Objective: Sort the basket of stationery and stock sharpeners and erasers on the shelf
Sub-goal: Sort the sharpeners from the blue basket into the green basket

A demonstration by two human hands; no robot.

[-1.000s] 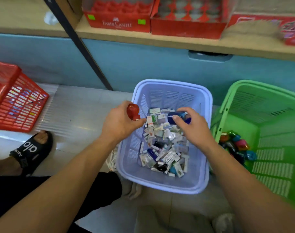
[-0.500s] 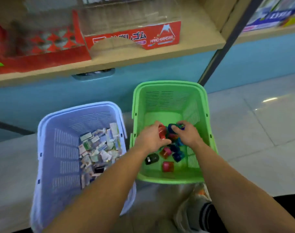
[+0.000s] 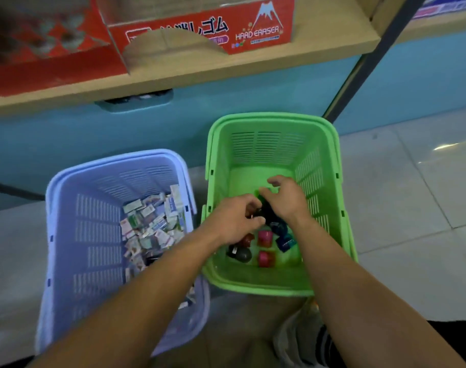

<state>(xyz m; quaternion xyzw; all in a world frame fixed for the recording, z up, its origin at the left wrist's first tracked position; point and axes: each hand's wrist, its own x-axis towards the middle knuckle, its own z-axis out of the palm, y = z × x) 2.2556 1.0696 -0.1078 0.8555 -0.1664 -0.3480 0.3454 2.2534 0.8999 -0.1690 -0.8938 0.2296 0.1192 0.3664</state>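
Note:
Both my hands are down inside the green basket (image 3: 269,118). My left hand (image 3: 234,220) has its fingers curled, and a sliver of a red sharpener (image 3: 249,209) shows between them. Just right of it, my right hand (image 3: 285,199) hovers with relaxed, spread fingers over a dark sharpener (image 3: 266,212). Several loose sharpeners (image 3: 265,257) in pink, blue, black and dark red lie on the basket floor below the hands. The purple basket (image 3: 115,163) to the left holds a heap of small wrapped erasers (image 3: 152,224).
A wooden shelf (image 3: 253,66) runs above the baskets and carries a red "Hard Eraser" display box (image 3: 253,30) and another red box (image 3: 40,65). A dark post (image 3: 359,75) slants down behind the green basket. Tiled floor (image 3: 412,195) lies to the right, and my socked foot (image 3: 306,341) is below.
Both hands moved from the purple basket to the green one with a red and a blue sharpener. My right hand has since opened and the blue one is out of it.

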